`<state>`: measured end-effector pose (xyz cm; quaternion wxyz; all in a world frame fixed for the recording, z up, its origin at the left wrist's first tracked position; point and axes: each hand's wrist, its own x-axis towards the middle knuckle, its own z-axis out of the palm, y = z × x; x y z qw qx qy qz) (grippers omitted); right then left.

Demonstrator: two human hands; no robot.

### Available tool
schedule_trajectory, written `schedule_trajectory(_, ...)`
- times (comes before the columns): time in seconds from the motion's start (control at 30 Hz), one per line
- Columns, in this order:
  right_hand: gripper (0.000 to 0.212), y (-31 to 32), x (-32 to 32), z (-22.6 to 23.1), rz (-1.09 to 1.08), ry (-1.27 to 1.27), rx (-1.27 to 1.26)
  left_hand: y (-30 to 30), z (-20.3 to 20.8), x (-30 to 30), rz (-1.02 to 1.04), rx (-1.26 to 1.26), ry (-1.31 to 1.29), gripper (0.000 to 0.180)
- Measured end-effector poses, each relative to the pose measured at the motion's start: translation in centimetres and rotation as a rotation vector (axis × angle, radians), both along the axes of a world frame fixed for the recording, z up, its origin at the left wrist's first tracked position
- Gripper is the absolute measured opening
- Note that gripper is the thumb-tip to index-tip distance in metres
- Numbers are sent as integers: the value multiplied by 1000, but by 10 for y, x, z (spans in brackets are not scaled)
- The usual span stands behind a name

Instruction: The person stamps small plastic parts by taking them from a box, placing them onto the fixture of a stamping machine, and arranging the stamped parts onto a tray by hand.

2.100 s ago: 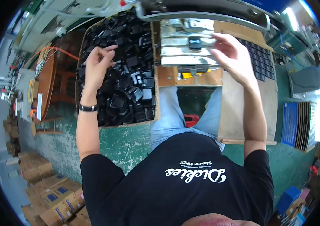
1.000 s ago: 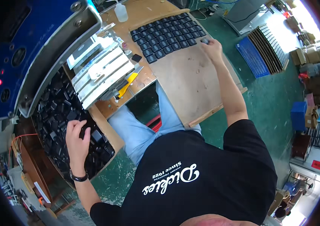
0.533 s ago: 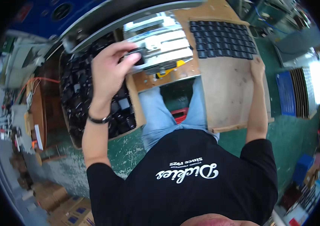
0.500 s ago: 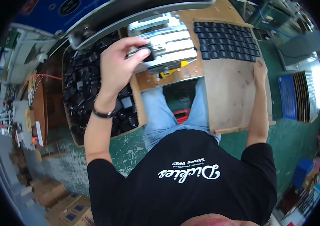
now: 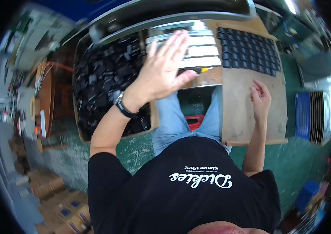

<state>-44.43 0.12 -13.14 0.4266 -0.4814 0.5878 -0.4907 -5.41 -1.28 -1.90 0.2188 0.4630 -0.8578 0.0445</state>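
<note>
The brown wooden surface [image 5: 211, 79] shows just right of the left hand's [image 5: 165, 74] thumb. Below the left fingers lies the silver, ridged metal fixture [image 5: 202, 51]; ahead of them runs a grey curved metal bar [image 5: 169, 22], with a dark blue machine housing [image 5: 72, 13] beyond to the left. The left fingers are straight, the thumb spread wide, gripping nothing that shows. Left of them, a brown cardboard box [image 5: 154, 116] holds heaped loose black plastic pieces [image 5: 109, 74].

The right hand [image 5: 260, 96] is above a flat tan wooden board [image 5: 237, 105], its fingers loosely bent and parted, seemingly empty. Just ahead of them, square black pieces [image 5: 247, 50] stand in close rows. Well to their right is an upright blue-edged stack of panels [image 5: 311, 117]; far behind the left fingers, brown cartons [image 5: 44, 183] sit on the worn green floor [image 5: 134, 153].

The left palm hides part of the fixture, and contact is unclear. A yellow object [image 5: 204, 70] beside the thumb is mostly covered; the housing is cut off.
</note>
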Motion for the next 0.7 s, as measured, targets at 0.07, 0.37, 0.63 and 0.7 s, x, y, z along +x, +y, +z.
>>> schedule_trajectory(0.07,34,1,6,0,11,0,-5,10,-2,2,-88,36,46,77)
schedule_trajectory(0.37,33,-16,41,38,131,98,-180,70,19,95,173,-103,252,30)
schedule_trajectory(0.63,38,-32,139,86,323,-9,-729,60,-16,210,684,37,-23,23)
schedule_trajectory(0.7,36,-40,153,77,430,-50,-780,54,-18,210,755,104,-11,22)
